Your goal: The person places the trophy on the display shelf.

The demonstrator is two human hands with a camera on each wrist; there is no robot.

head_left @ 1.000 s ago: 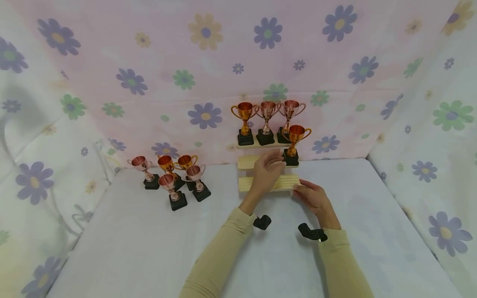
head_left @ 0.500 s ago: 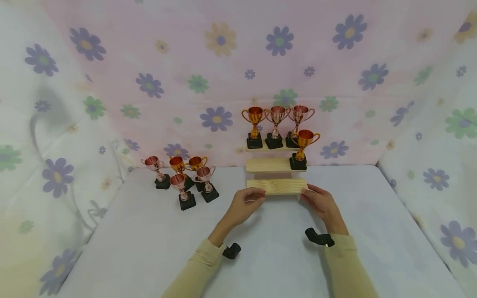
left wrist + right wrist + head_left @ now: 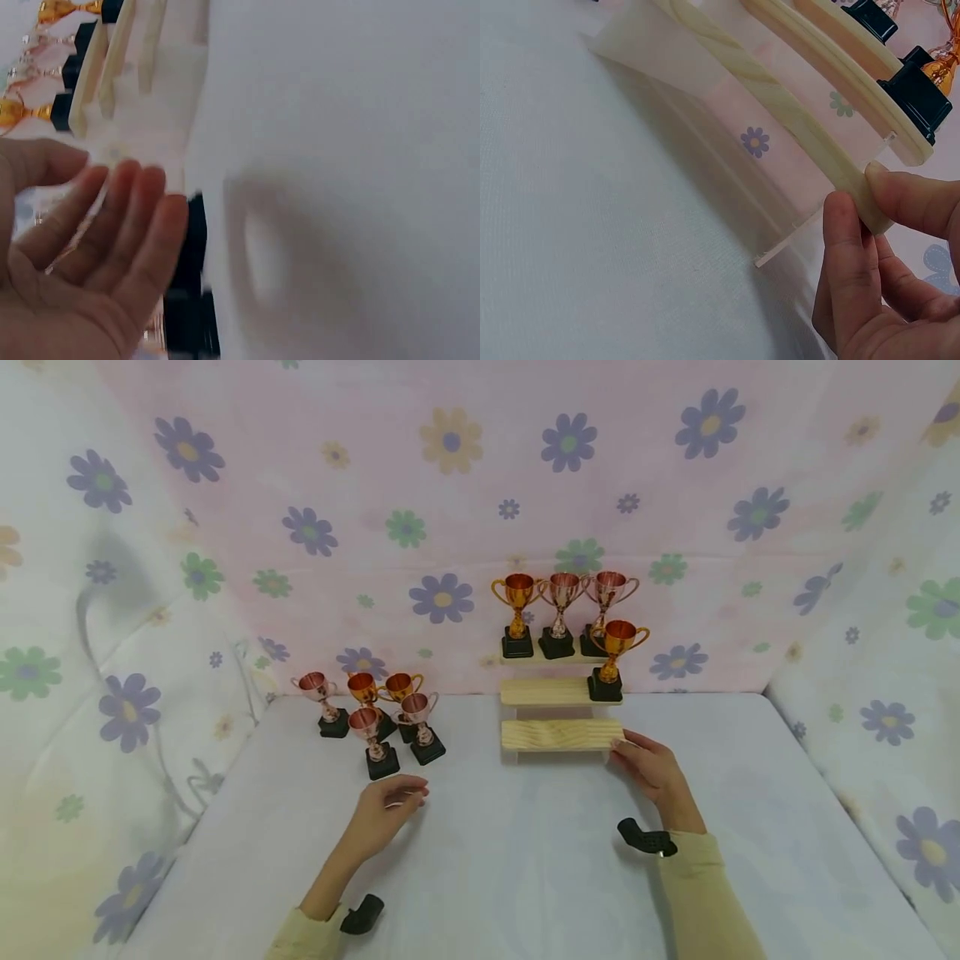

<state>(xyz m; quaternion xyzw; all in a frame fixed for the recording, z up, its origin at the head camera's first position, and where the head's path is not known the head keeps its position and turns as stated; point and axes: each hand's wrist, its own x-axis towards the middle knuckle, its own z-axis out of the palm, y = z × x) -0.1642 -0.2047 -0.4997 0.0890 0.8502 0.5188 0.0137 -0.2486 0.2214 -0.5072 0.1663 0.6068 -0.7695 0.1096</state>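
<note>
A three-step wooden stand (image 3: 558,735) stands at the back of the white table. Three trophies (image 3: 558,610) line its top step, and one gold trophy (image 3: 617,652) is at the right end of the middle step. My right hand (image 3: 630,752) pinches the right end of the bare lowest step (image 3: 780,112) between thumb and fingers (image 3: 844,225). My left hand (image 3: 397,797) hovers with fingers relaxed and nothing in it, just in front of several loose trophies (image 3: 375,718). The left wrist view shows its bare palm (image 3: 82,277) beside black trophy bases (image 3: 191,300).
Flowered cloth walls (image 3: 450,485) close in the back and both sides of the table (image 3: 525,860). Black camera mounts sit on my left wrist (image 3: 362,914) and right wrist (image 3: 645,841). The loose trophies stand close together at the back left.
My left hand left the stand's middle step beside the gold trophy and swept down and left to the loose trophies. The right hand stayed on the lowest step.
</note>
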